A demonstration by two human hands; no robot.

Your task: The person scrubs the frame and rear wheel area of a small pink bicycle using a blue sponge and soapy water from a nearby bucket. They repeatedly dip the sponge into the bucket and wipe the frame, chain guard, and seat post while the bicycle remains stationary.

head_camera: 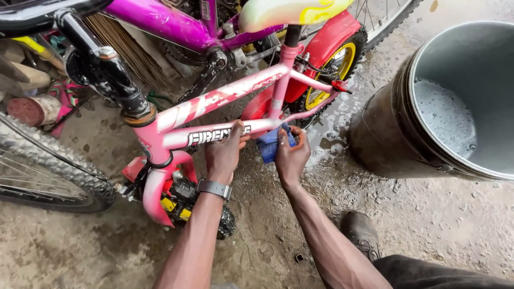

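Pink child's bicycle (214,101) lies tipped across the wet concrete floor (428,225), its frame running from the front fork at lower left up toward the yellow-rimmed rear wheel (329,67) with its red mudguard. Just right of it stands a big grey bucket (385,134), grimy on the outside, holding a shallow pool of cloudy, bubbly water (444,115) that covers only the bottom.

From where I stand, both of the person's forearms reach forward and up, meeting at the lower tube of the frame. The left hand (224,152), with a grey watch (214,188) on the wrist, is curled over that tube, fingers wrapped around it and thumb on top, gripping it firmly. The right hand (292,155) sits just beside it, closed around a bunched blue cloth (270,144) and pressing it against the tube where the seat post meets it.

A second, magenta bicycle (166,21) leans behind the pink one, and a knobbly black tyre (48,160) crosses the left edge. The person's dark shoe (361,233) rests on the damp floor below the right arm.
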